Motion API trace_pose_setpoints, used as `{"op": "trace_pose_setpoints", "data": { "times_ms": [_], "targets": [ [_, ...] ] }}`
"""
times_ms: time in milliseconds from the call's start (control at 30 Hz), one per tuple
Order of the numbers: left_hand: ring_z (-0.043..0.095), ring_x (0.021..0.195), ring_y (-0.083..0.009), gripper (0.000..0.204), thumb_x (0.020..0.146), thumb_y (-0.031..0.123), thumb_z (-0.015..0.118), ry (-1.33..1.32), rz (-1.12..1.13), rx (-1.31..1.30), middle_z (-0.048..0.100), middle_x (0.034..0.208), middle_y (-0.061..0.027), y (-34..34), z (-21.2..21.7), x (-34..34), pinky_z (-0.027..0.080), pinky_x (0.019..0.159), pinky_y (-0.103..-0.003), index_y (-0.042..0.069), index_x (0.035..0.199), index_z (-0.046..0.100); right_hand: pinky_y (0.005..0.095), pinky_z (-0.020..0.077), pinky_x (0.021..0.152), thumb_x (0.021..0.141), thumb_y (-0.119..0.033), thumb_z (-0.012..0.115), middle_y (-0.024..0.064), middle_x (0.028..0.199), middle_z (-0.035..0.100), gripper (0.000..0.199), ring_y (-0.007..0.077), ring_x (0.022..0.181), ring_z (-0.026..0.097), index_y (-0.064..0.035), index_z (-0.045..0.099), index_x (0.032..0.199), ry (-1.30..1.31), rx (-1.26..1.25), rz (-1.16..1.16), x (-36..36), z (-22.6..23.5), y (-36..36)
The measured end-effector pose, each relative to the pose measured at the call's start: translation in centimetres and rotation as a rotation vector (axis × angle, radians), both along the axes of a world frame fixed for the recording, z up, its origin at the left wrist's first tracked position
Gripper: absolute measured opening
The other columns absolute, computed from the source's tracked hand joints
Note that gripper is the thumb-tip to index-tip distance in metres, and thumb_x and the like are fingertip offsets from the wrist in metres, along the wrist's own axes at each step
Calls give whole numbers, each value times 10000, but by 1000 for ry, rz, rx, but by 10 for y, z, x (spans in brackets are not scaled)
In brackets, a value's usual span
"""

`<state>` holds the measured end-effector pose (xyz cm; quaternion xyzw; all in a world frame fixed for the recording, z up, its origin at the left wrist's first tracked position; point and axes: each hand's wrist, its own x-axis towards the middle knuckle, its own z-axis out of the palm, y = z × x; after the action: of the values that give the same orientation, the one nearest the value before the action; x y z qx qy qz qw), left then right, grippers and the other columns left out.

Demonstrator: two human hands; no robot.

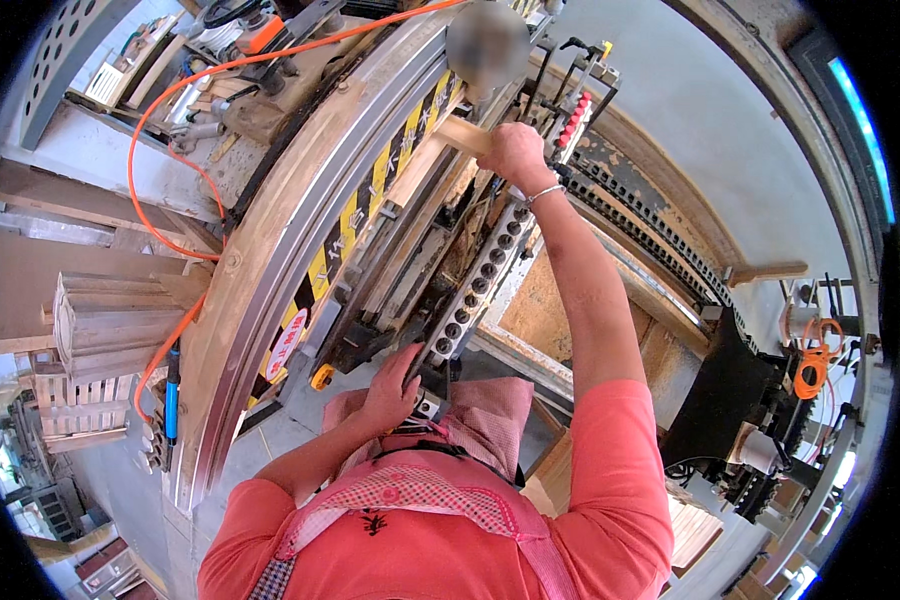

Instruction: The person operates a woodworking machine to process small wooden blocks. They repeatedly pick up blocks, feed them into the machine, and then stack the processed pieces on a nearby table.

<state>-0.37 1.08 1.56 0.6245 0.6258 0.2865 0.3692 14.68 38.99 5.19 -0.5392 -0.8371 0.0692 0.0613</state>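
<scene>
Wooden strip [457,133] lies on machine bed [270,250], apparently above perforated bar [480,275]; stacked wooden pieces [110,320] left of bed.

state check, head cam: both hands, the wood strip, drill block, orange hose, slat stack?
right hand: gripping the wooden strip's end
wooden strip: lying along the machine bed
left hand: resting on the near end of the drill block
drill block: row of sockets facing up
orange hose: slack, looped over the rail
slat stack: piled at left

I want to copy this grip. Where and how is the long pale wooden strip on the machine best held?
Grip the pale wooden strip at its free far end, coming from above as the right hand does: that end sticks out clear, while the rest lies against the machine's yellow-black striped rail.
</scene>
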Motion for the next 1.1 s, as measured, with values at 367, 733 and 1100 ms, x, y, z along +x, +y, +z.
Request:
{"op": "trace_pose_setpoints", "data": {
  "times_ms": [367, 733, 1100],
  "targets": [
    [485, 1106, -413, 546, 781, 6, 536, 4, -41, 49, 499, 1216, -235, 1, -2, 0, 393, 949, -429, 7, 1309, 396, 383, 540, 696, 593, -384, 723, 152, 762, 655, 388, 310, 743, 650, -38, 685, 764, -22, 15, 35, 0, 1, 2],
    [491, 1104, -405, 539, 808, 30, 532, 44, -54, -67, 498, 1215, -239, 2, 8, -1, 396, 948, -421, 5, 1327, 387, 381, 540, 700, 604, -364, 733, 151, 758, 653, 371, 306, 748, 652, -30, 680, 758, 1, 28, 71, 2, -2, 3],
    [488, 1128, -389, 526, 814, 54, 539, 97, -43, -63, 493, 1232, -236, -2, -1, 2, 378, 972, -413, 0, 1319, 402, 362, 543, 697, 631, -271, 723, 118, 819, 677, 233, 257, 799, 668, -94, 707, 782, 14, 37, 73, 2, -5, -1]
  ]
}}
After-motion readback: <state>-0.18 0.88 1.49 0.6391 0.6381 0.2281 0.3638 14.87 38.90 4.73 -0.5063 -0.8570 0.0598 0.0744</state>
